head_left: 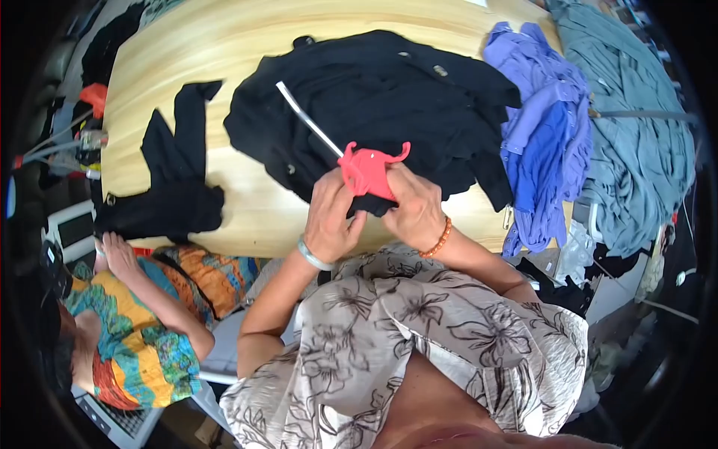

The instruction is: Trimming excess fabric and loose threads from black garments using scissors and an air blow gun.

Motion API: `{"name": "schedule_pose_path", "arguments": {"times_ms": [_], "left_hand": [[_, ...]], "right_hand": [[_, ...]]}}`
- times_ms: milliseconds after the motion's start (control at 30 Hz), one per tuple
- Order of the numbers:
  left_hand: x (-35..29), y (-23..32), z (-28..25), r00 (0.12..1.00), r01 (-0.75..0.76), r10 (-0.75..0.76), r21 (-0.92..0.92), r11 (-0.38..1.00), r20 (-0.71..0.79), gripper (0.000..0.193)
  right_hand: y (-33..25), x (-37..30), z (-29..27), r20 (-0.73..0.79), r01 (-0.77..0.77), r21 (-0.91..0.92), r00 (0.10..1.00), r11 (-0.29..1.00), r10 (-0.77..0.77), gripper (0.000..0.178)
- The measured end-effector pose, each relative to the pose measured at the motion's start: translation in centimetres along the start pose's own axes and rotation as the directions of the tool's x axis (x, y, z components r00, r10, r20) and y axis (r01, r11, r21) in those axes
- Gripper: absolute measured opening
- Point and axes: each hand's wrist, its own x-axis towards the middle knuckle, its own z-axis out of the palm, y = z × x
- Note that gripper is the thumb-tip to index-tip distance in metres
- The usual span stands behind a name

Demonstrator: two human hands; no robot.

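Observation:
A black garment (359,97) is spread over the table in front of me, with a few small shiny spots on it. Both my hands are at its near edge. My left hand (331,217) and my right hand (416,208) are closed around the sides of a red piece (368,168) with curled, hook-like ends; its exact kind I cannot make out. From its upper left a thin, pale, shiny strip (310,120) sticks out over the garment. Some black cloth shows under the red piece between my hands. My fingertips are partly hidden.
Purple garments (535,135) lie heaped at the table's right side, with a grey-green cloth pile (636,142) beyond. Smaller black cloth (176,179) lies on the left of the wooden table (239,34), where a co-worker's hand (120,254) touches it.

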Motion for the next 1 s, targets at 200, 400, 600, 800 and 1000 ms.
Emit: {"name": "schedule_pose_path", "arguments": {"times_ms": [200,400,600,800,1000], "left_hand": [[2.9,2.4,1.5,0.997,-0.019,0.025,0.077,0.997,-0.079,0.033],[3.0,1.2,1.7,1.0,-0.009,0.009,0.07,0.998,0.002,0.031],[4.4,3.7,0.4,0.998,-0.048,0.044,-0.093,0.994,-0.041,0.016],[4.8,6.1,0.0,0.979,-0.151,0.142,-0.048,0.987,-0.144,0.011],[5.6,8.7,-1.1,0.956,-0.155,0.151,0.005,0.988,-0.252,0.017]], "right_hand": [[0.1,-0.4,-2.9,-0.144,-0.053,-0.111,0.989,0.992,0.036,0.033],[0.9,-0.4,-2.6,-0.075,-0.089,0.228,0.991,0.969,0.109,0.032],[0.9,-2.3,-4.0,-0.19,-0.055,0.273,0.976,0.961,0.109,0.043],[2.3,-3.1,-3.7,-0.129,-0.067,0.27,0.986,0.961,0.105,0.039],[3.9,-2.8,-6.5,-0.034,-0.33,-0.106,0.944,0.938,0.328,0.043]]}}
